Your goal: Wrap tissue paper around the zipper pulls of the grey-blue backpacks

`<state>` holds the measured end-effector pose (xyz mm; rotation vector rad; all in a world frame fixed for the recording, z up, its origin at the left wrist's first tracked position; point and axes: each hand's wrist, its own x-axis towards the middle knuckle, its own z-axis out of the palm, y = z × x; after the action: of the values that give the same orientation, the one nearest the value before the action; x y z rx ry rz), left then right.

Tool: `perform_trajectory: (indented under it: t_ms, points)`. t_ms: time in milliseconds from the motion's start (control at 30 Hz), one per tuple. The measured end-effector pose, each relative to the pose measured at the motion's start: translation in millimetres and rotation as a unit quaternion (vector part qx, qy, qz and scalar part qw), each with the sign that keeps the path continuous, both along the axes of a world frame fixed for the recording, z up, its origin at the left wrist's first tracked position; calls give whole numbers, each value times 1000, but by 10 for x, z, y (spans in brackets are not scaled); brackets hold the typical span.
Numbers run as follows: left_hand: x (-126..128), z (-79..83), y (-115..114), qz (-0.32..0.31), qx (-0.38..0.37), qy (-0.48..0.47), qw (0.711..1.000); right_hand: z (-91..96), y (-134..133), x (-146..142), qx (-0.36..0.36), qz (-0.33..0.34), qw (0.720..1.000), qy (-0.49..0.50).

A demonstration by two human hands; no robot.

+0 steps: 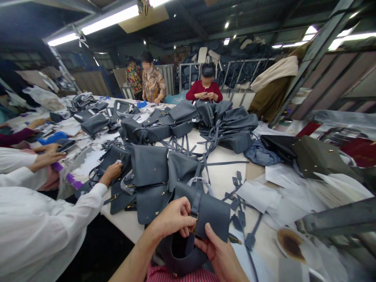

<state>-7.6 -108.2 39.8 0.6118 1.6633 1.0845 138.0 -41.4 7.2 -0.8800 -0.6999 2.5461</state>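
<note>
A dark blue-grey leather bag (pixel 216 213) lies at the table's near edge, its flap turned so the opening faces me. My left hand (pixel 176 217) is closed, its fingers pinching the strap at the brass-coloured buckle (pixel 194 215) on the flap. On the flap's near edge, my right hand (pixel 216 248) grips with the thumb on top and fingers underneath. Clear plastic wraps the bag's handle (pixel 201 181). Just beyond stand similar bags, one with a flat flap (pixel 150 165). Loose straps with leather tags (pixel 241 217) lie to the right.
More bags (pixel 185 113) are heaped across the table (pixel 223 172). White paper sheets (pixel 260 196) and an olive bag (pixel 319 158) lie at the right. A co-worker's white sleeve (pixel 85 207) reaches in from the left, that hand on a bag. Other people work around the table's far side.
</note>
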Motion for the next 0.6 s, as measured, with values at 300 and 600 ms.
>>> perform_trajectory:
  t_ms: [300,600]
  points:
    - [20,-32,10,-4,-20,13,1000,1,44,18,-13,22,1000,6]
    - [235,187,55,-13,-56,314,948,-55,45,40,-27,10,1000,5]
